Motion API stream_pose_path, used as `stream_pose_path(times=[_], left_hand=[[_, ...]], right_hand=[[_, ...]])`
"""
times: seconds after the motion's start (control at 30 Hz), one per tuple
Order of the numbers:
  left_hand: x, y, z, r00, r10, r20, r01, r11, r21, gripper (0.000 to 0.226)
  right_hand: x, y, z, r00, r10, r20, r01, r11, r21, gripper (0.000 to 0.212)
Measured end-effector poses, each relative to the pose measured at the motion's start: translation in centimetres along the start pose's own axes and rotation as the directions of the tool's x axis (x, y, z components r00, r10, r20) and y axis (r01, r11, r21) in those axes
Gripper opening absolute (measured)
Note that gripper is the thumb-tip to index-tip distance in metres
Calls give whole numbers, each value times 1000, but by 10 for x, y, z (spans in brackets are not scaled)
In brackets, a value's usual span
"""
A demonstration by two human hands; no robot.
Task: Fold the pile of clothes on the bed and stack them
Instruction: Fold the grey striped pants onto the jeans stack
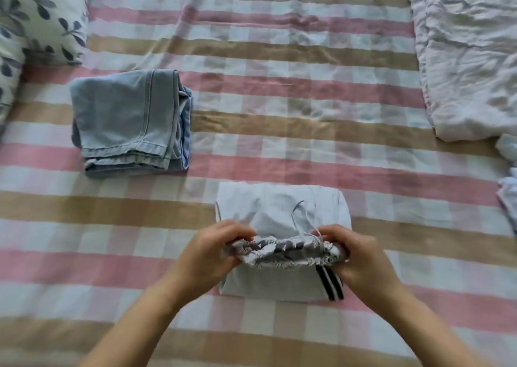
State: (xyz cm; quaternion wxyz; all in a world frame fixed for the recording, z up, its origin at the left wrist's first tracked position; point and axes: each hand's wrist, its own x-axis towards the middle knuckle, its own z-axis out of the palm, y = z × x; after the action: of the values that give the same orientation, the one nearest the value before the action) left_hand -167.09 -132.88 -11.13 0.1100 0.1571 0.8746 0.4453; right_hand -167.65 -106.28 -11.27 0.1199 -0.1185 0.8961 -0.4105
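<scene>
Pale grey pants (279, 218), folded into a compact rectangle, lie on the bed (279, 59) at 6 o'clock, close to the viewer. Two bare forearms reach in from the bottom edge. The left hand (207, 252) holds the left end of the gathered elastic waistband (285, 250), and the right hand (361, 257) holds the right end. The fingers (237, 231) of both hands are curled round the bunched fabric, lifting it a little above the rest of the pants. A thin white drawstring (300, 218) loops up from the waistband towards 12 o'clock. Two dark stripes (331, 284) run down the pants just below the right hand.

At 9 to 10 o'clock, well apart from the pants, sit light blue jeans (126, 120), folded into a thick square. A white pillow (36, 17) with dark leaf print fills the corner at 10 o'clock. A crumpled white quilt (470, 59) lies at 2 o'clock. At 3 to 4 o'clock, bits of white cloth (509, 198) poke in from the right edge. The bed sheet is checked in pink, tan and white.
</scene>
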Motion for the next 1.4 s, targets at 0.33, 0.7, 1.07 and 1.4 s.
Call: stream_pose_path(times=[0.33, 0.7, 1.07, 1.4], left_hand=[[-47, -22, 74, 994, -79, 70, 58, 965, 256, 42], [40, -19, 119, 971, -214, -110, 240, 865, 440, 59], [28, -45, 140, 974, -207, -89, 225, 868, 442, 72], [84, -76, 84, 525, -585, -618, 679, 726, -109, 30]], right_hand=[[-63, 42, 70, 998, -47, 47, 56, 971, -231, 59], [40, 28, 83, 753, 452, -479, -539, 841, -54, 44], [74, 72, 66, 519, 763, -385, -741, 626, 242, 31], [100, 81, 64, 511, 771, -380, -793, 593, 139, 28]])
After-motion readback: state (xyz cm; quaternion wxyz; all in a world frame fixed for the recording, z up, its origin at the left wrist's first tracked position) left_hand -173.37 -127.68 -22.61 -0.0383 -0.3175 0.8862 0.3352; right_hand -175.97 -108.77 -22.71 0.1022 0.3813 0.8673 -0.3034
